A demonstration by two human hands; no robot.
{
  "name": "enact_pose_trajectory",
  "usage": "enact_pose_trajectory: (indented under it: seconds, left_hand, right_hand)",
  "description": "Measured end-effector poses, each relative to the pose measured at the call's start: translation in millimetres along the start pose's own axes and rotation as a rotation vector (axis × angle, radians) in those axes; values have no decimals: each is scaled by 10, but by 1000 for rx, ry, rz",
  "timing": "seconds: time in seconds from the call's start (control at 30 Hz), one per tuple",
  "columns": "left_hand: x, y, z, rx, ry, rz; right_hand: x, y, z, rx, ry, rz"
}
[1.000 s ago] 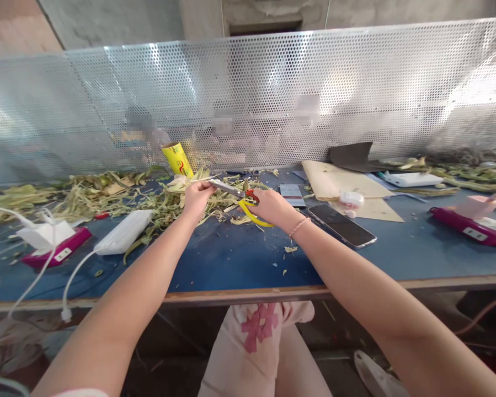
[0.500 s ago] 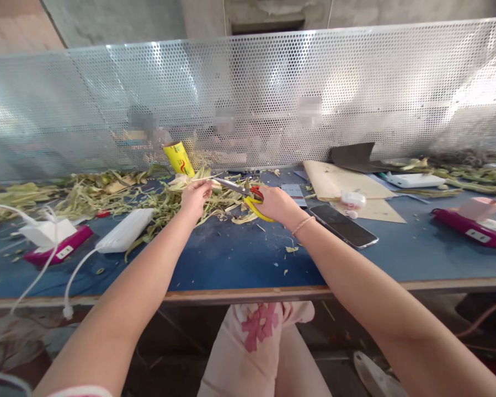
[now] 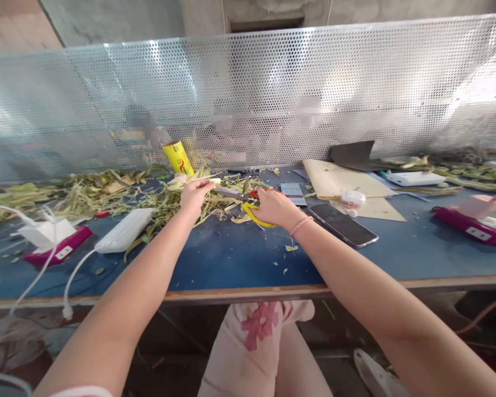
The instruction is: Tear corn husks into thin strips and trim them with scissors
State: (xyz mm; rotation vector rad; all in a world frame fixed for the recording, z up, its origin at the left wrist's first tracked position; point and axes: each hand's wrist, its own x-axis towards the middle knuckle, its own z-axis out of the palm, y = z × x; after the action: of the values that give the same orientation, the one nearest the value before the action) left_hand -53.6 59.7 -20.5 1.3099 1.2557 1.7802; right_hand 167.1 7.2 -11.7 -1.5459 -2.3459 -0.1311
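My right hand (image 3: 276, 208) is closed around scissors (image 3: 232, 192) with red and yellow handles. Their metal blades point left, toward the fingers of my left hand (image 3: 195, 197). Those fingers pinch a pale plant piece (image 3: 215, 181), its end sticking out just above the blades. Whether the blades touch it, I cannot tell. Below and behind both hands lies a heap of green and yellowish plant scraps (image 3: 160, 199). A yellow roll (image 3: 178, 158) leans behind the left hand.
On the blue table (image 3: 239, 259), a phone (image 3: 344, 225) lies right of my right hand, near brown paper (image 3: 334, 179) and a small white case (image 3: 353, 199). At left are a white power bank (image 3: 124, 230) and a purple power strip (image 3: 72, 248). A perforated metal screen (image 3: 264, 71) stands behind.
The scissor blades have dropped slightly and lie lower beside the left fingers. More of the pale piece shows past the fingertips. My left hand has shifted only a little.
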Motion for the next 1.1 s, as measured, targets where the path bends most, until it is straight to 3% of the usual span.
enact_pose_trajectory:
  seconds: [0.4, 0.7, 1.1]
  left_hand:
    - [-99, 51, 90, 52, -2, 53]
    - [-131, 68, 87, 42, -29, 14]
    - [-122, 51, 89, 51, -49, -31]
  right_hand:
    - [-8, -27, -2, 12, -19, -6]
    - [1, -31, -56, 55, -49, 4]
    - [17, -34, -118, -59, -75, 35]
